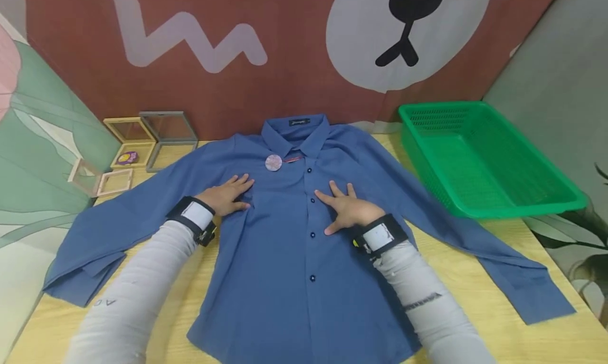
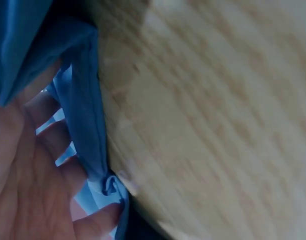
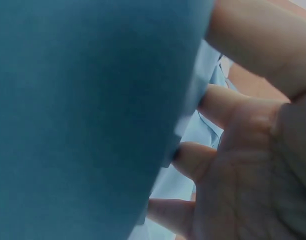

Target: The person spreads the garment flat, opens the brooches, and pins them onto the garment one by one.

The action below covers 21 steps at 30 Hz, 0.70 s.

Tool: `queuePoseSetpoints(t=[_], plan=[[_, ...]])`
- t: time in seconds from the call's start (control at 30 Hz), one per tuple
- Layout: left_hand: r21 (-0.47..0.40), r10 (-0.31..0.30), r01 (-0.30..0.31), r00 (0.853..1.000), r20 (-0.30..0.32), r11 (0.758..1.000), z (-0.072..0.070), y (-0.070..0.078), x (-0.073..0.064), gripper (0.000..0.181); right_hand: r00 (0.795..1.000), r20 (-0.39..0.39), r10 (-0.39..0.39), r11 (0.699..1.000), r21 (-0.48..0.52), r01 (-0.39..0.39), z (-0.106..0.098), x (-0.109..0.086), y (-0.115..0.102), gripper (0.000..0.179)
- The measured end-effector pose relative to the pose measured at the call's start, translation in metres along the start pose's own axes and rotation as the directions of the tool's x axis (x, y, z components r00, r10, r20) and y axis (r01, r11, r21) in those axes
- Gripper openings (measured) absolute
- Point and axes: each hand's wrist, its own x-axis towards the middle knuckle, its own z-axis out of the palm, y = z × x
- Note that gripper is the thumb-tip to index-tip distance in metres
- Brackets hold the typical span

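Observation:
A blue button-up shirt [image 1: 271, 258] lies spread on the wooden table [image 1: 503, 295], collar toward the wall and sleeves out to both sides. On its left chest area my left hand [image 1: 225, 196] rests with fingers spread, beside a fold in the cloth. My right hand [image 1: 353, 212] touches the shirt's right front near the button line, fingers also spread. In the left wrist view, the fingers [image 2: 55, 140] reach the cloth at the shirt's side edge. The right wrist view has fingertips [image 3: 185, 155] against the blue fabric. A round pinkish badge [image 1: 273, 162] sits below the collar.
A green plastic basket [image 1: 518, 212] stands at the back right, beside the shirt's sleeve. At the back left are a yellow hinged frame [image 1: 110, 120] with a purple item [image 1: 127, 157] in it, a grey hinged frame [image 1: 190, 126], and a small pale frame [image 1: 129, 180].

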Motion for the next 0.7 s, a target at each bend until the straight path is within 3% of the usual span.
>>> queuePoseSetpoints(t=[0.1,0.27,0.43,0.53,0.7], plan=[[-0.006,0.015,-0.015,1.0,-0.027,1.0,-0.003,0.0,-0.006,0.07,1.0,-0.005,-0.003,1.0,0.001,0.003,0.001,0.003,-0.003,0.101],[-0.014,0.064,-0.065,0.996,-0.061,0.998,-0.01,0.013,-0.012,0.061,1.0,-0.018,-0.009,1.0,-0.006,0.009,0.005,0.001,0.003,0.101],[-0.001,0.136,-0.137,0.983,-0.124,0.991,-0.019,0.015,-0.02,0.053,1.0,-0.017,0.011,1.0,0.009,-0.011,0.008,0.0,0.012,0.101],[0.011,0.157,-0.158,0.972,-0.172,0.987,-0.025,0.002,-0.028,0.048,1.0,-0.017,0.008,1.0,0.012,-0.008,0.008,0.002,0.012,0.101],[0.033,0.116,-0.112,0.964,-0.239,0.993,-0.035,-0.036,-0.048,0.042,0.999,-0.014,-0.034,0.999,0.004,0.034,0.006,0.008,0.001,0.101]])
